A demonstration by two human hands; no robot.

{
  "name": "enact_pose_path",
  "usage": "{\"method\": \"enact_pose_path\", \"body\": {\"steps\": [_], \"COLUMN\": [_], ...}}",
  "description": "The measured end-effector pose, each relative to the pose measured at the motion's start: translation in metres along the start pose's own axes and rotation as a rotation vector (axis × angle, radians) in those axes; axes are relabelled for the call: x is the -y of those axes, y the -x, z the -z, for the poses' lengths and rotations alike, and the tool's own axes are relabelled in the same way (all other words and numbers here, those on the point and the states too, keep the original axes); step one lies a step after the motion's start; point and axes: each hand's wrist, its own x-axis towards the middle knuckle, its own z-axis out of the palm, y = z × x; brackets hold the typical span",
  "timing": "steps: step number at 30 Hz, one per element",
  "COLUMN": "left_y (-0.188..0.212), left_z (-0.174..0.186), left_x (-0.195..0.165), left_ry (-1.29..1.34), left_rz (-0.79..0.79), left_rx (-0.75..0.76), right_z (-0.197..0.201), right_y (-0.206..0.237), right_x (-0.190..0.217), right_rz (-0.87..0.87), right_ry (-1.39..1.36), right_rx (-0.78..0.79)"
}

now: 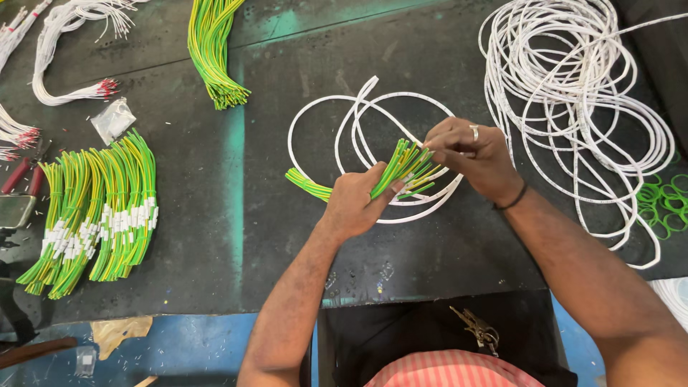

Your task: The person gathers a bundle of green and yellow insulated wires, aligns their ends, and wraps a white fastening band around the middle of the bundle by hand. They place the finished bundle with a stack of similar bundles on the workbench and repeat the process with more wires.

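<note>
My left hand [356, 201] grips a bundle of short green-and-yellow wires [401, 168] at mid-table, its tail sticking out to the left. My right hand [473, 154], with a ring and a dark wristband, pinches the fanned-out wire ends at the bundle's upper right. Under both hands lies a loop of white sleeve tubing [358, 122] on the dark table.
Bent green-yellow wires with white markers [100, 215] lie in rows at left. Another green-yellow bunch [211, 50] is at top. A big white cable coil [580, 93] fills the right. Green rings [663, 204], red-handled pliers [18, 190], a small plastic bag [113, 120], white red-tipped wires [64, 43].
</note>
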Motion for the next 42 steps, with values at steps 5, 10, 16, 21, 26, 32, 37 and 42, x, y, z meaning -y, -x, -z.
{"method": "enact_pose_path", "body": {"steps": [5,10,16,21,26,32,37,42], "left_y": [-0.001,-0.001,0.0,-0.001,-0.001,0.0,0.001,0.0], "left_z": [-0.002,-0.007,-0.008,-0.008,-0.008,-0.01,-0.011,-0.008], "left_x": [-0.002,0.001,0.004,0.001,-0.001,0.001,0.002,0.002], "left_ry": [-0.024,-0.077,-0.119,-0.102,-0.048,-0.076,-0.067,-0.026], "left_rz": [-0.018,-0.031,0.015,0.035,0.011,-0.012,-0.01,0.022], "left_rx": [0.009,0.021,0.056,0.051,0.026,0.019,0.025,0.015], "right_z": [-0.01,-0.011,-0.012,-0.006,-0.008,-0.019,-0.016,-0.031], "right_y": [0.0,-0.006,-0.008,-0.009,-0.008,-0.006,-0.008,-0.003], "right_x": [0.004,0.005,0.01,0.01,0.003,-0.001,0.005,0.007], "right_rz": [-0.132,-0.342,-0.388,-0.332,-0.388,-0.406,-0.42,-0.37], "right_ry": [-0.269,-0.312,-0.329,-0.326,-0.344,-0.385,-0.359,-0.165], "right_rx": [-0.004,0.026,0.131,0.171,0.134,0.08,0.124,-0.028]}}
